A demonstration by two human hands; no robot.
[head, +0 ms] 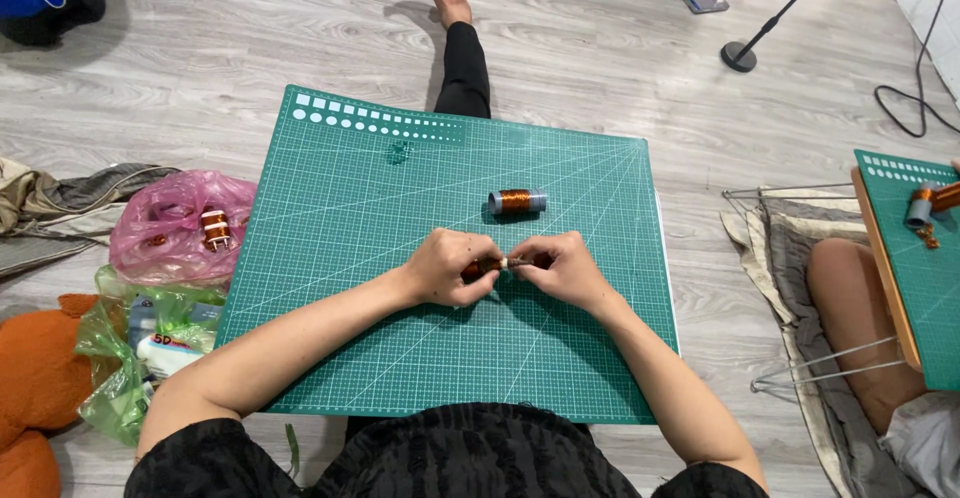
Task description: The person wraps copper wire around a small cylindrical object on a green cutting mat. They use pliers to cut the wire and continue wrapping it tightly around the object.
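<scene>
My left hand (447, 266) and my right hand (562, 269) meet over the middle of a green cutting mat (350, 208). Between their fingertips they pinch a small copper-wound coil piece (497, 263), mostly hidden by the fingers. A little beyond the hands, a spool of copper wire (517, 201) with grey ends lies on its side on the mat, apart from both hands.
Left of the mat lie a pink plastic bag (170, 223) holding a copper coil part (215, 229), a green bag (130, 343) and an orange cushion (35, 378). At the right sits another person's knee (850, 288) beside a second green mat (925, 268). Phones (705, 1) and a stand base (738, 56) lie far off.
</scene>
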